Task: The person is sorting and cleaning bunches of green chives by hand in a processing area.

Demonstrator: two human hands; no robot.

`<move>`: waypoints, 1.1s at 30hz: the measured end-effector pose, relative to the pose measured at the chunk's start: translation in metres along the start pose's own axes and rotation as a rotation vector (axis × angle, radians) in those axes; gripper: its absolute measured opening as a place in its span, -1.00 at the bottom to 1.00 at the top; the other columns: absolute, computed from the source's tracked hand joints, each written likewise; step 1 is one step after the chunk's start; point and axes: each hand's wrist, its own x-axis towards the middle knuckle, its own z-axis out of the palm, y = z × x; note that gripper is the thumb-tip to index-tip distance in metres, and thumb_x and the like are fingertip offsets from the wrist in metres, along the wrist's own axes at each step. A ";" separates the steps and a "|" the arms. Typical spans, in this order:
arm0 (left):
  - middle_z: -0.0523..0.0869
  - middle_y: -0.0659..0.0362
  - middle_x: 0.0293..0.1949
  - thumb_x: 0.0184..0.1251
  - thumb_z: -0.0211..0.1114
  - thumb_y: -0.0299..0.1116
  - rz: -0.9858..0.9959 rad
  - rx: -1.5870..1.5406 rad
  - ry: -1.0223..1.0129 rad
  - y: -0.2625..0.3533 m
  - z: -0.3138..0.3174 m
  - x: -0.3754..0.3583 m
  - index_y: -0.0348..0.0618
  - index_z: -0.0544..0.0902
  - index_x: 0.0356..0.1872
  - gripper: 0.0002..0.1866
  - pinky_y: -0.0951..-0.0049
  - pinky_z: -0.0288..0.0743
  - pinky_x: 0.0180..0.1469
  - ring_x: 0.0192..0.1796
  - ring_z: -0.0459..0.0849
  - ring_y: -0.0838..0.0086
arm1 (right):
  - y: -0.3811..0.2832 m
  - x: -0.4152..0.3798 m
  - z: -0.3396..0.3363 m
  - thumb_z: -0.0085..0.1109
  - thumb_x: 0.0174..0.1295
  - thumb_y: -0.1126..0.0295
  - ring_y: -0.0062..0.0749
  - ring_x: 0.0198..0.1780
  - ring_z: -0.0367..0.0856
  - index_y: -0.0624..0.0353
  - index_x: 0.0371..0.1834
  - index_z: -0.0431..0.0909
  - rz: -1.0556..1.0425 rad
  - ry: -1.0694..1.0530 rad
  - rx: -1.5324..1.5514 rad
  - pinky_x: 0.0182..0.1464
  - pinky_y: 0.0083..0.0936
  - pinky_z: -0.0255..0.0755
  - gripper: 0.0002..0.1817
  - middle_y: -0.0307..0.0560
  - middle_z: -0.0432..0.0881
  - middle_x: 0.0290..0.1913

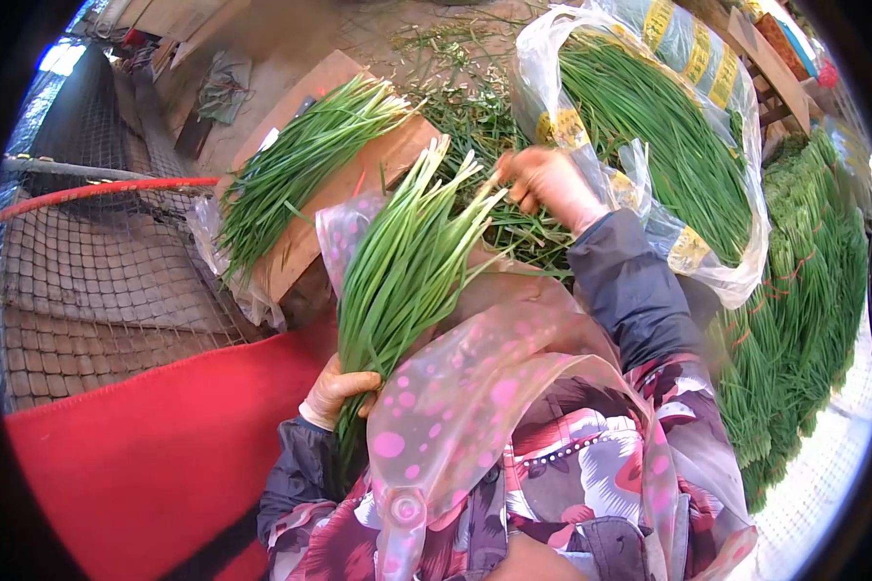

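My left hand (344, 389) is closed round the lower leaves of a bunch of long green stalks (397, 261), whose pale ends point up and away from me. My right hand (550, 186) is at those pale ends on the right side, its fingers bent together and slightly blurred; what they pinch is too small to make out. Beyond the left side of the bunch, another green bundle (305, 169) lies across a brown board (354, 179). A clear plastic apron with pink dots (455, 407) covers my lap under the held bunch.
Loose trimmings (470, 121) lie on the ground ahead. A clear bag with yellow labels (751, 208) holds more green stalks at the upper right. Tied bundles (794, 290) are stacked on the right. Netting (97, 290) with a red rim and a red cloth (184, 436) are on the left.
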 end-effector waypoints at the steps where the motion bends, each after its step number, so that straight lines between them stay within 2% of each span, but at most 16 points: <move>1: 0.69 0.07 -0.27 0.01 0.30 -0.44 -0.025 0.014 -0.048 0.011 -0.001 -0.007 -0.37 0.50 0.12 -0.45 0.49 0.50 -0.47 -0.50 0.63 0.45 | -0.010 -0.002 -0.023 0.06 0.39 0.20 -0.69 -0.70 0.31 0.24 -0.33 0.59 0.001 0.095 -0.046 -0.57 -0.70 0.21 -0.69 -0.31 0.44 -0.69; 3: 0.67 0.04 -0.37 0.04 0.32 -0.43 0.038 0.000 -0.016 0.021 0.012 -0.011 -0.36 0.51 0.04 -0.53 0.53 0.41 -0.54 -0.60 0.55 0.46 | -0.026 -0.014 -0.034 -0.02 0.40 0.08 -0.57 -0.74 0.29 0.22 -0.52 0.52 -0.051 0.098 -0.387 -0.41 -0.63 0.29 -0.54 -0.27 0.33 -0.85; 4: 0.65 0.01 -0.47 0.07 0.34 -0.41 0.100 -0.013 0.002 0.025 0.016 -0.009 -0.35 0.53 -0.05 -0.60 0.57 0.31 -0.60 -0.70 0.48 0.46 | -0.054 -0.035 -0.009 -0.09 0.37 0.16 -0.44 -0.67 0.46 0.29 -0.42 0.61 0.354 -0.083 -0.664 -0.29 -0.44 0.47 -0.57 -0.05 0.60 -0.69; 6: 0.66 0.09 -0.37 0.06 0.33 -0.42 0.166 0.027 -0.023 0.037 0.021 0.006 -0.37 0.51 0.08 -0.50 0.54 0.31 -0.65 -0.63 0.52 0.48 | -0.002 -0.049 0.004 0.14 0.33 0.00 -0.46 -0.14 0.69 0.26 -0.11 0.69 0.330 -0.650 -0.565 -0.05 -0.44 0.52 -0.52 0.08 0.75 -0.32; 7: 0.66 0.10 -0.35 0.08 0.33 -0.46 0.197 0.101 0.038 0.045 0.034 0.013 -0.35 0.52 0.09 -0.51 0.55 0.33 -0.63 -0.61 0.54 0.47 | 0.011 -0.053 0.015 0.30 0.22 -0.07 -0.36 0.10 0.61 0.26 0.18 0.55 0.559 -0.737 -0.404 0.15 -0.43 0.44 -0.34 0.09 0.69 0.02; 8: 0.66 0.11 -0.33 0.10 0.33 -0.50 0.229 0.175 0.099 0.052 0.050 0.019 -0.32 0.52 0.10 -0.53 0.56 0.35 -0.62 -0.59 0.56 0.46 | 0.024 -0.070 0.031 0.32 0.14 -0.19 -0.27 0.33 0.42 0.25 0.43 0.27 0.546 -0.786 0.163 0.32 -0.34 0.31 -0.06 0.06 0.54 0.25; 9: 0.67 0.12 -0.27 0.13 0.31 -0.62 0.308 0.191 0.181 0.055 0.071 0.026 -0.25 0.52 0.13 -0.53 0.57 0.42 -0.57 -0.48 0.63 0.43 | 0.043 -0.063 0.046 0.26 0.04 -0.33 -0.19 0.39 0.33 0.21 0.52 0.07 0.330 -0.842 0.340 0.38 -0.26 0.25 0.13 0.03 0.39 0.38; 12: 0.69 0.03 -0.20 0.21 0.30 -0.56 0.757 0.913 0.302 0.040 0.076 0.067 -0.11 0.12 0.50 -0.18 0.44 0.51 -0.49 -0.30 0.73 0.35 | 0.029 -0.040 0.078 0.25 0.02 -0.35 -0.21 0.39 0.36 0.17 0.48 0.16 0.062 -0.893 0.745 0.40 -0.24 0.24 0.09 0.00 0.44 0.34; 13: 0.68 -0.12 -0.20 0.21 0.28 -0.51 0.956 1.234 0.391 0.040 0.081 0.077 -0.06 -0.05 0.55 -0.08 0.25 0.54 -0.45 -0.38 0.72 0.13 | 0.029 -0.039 0.080 0.29 0.03 -0.30 -0.25 0.34 0.43 0.14 0.45 0.23 0.059 -0.813 0.778 0.38 -0.22 0.27 0.02 -0.06 0.48 0.31; 14: 0.64 -0.22 -0.13 0.16 0.28 -0.49 0.840 1.348 0.456 0.037 0.085 0.083 -0.04 0.01 0.54 -0.08 0.10 0.54 -0.42 -0.43 0.68 -0.05 | 0.031 -0.040 0.084 0.29 0.03 -0.30 -0.25 0.34 0.43 0.14 0.45 0.23 0.044 -0.813 0.767 0.38 -0.22 0.27 0.02 -0.06 0.48 0.31; 16: 0.62 -0.18 -0.11 0.12 0.31 -0.45 0.790 1.650 0.456 0.030 0.095 0.094 -0.03 0.02 0.54 -0.06 0.09 0.54 -0.44 -0.47 0.65 -0.02 | 0.043 -0.037 0.088 0.32 0.04 -0.25 -0.31 0.26 0.51 0.12 0.36 0.34 0.085 -0.551 0.777 0.34 -0.24 0.34 -0.09 -0.10 0.54 0.25; 20: 0.59 -0.21 -0.02 0.08 0.21 -0.45 0.775 1.816 0.437 0.020 0.116 0.104 -0.18 0.09 0.50 -0.14 0.24 0.53 -0.56 -0.55 0.66 0.17 | 0.032 -0.030 0.089 0.27 0.24 -0.04 -0.23 0.26 0.51 0.17 0.39 0.30 0.290 -0.588 0.707 0.25 -0.14 0.48 -0.24 -0.02 0.50 0.28; 24: 0.50 -0.23 0.15 -0.01 0.46 -0.31 0.810 1.696 0.343 0.021 0.117 0.101 -0.21 0.00 0.52 0.07 0.20 0.61 -0.29 -0.23 0.71 0.01 | 0.023 -0.024 0.085 0.28 0.25 0.25 -0.22 0.15 0.62 0.24 0.31 0.39 0.238 -0.533 0.836 0.12 -0.12 0.59 -0.41 0.00 0.59 0.19; 27: 0.42 -0.17 0.30 0.04 0.48 -0.36 0.883 1.240 -0.080 0.057 0.127 0.068 -0.23 0.05 0.51 0.02 0.34 0.47 0.22 0.29 0.49 0.07 | 0.002 -0.019 0.067 0.29 0.20 0.24 -0.31 0.12 0.63 0.25 0.31 0.38 0.221 -0.499 0.779 0.08 -0.24 0.61 -0.37 -0.04 0.56 0.25; 30: 0.36 -0.01 0.40 0.12 0.41 -0.54 0.447 0.487 -0.196 0.085 0.100 0.054 -0.19 0.08 0.52 -0.07 0.27 0.45 0.25 0.27 0.51 0.26 | -0.044 -0.005 0.028 0.29 0.19 0.24 -0.37 0.07 0.66 0.23 0.32 0.38 0.296 -0.610 0.633 0.00 -0.30 0.65 -0.37 -0.01 0.58 0.22; 33: 0.37 0.00 0.39 0.10 0.49 -0.31 0.518 0.204 -0.266 0.096 0.086 0.077 -0.17 0.14 0.50 -0.05 0.19 0.38 0.32 0.31 0.48 0.23 | -0.109 -0.011 0.009 0.29 0.17 0.25 -0.38 -0.06 0.68 0.25 0.27 0.41 0.250 -0.617 0.327 -0.15 -0.39 0.68 -0.40 0.03 0.64 0.11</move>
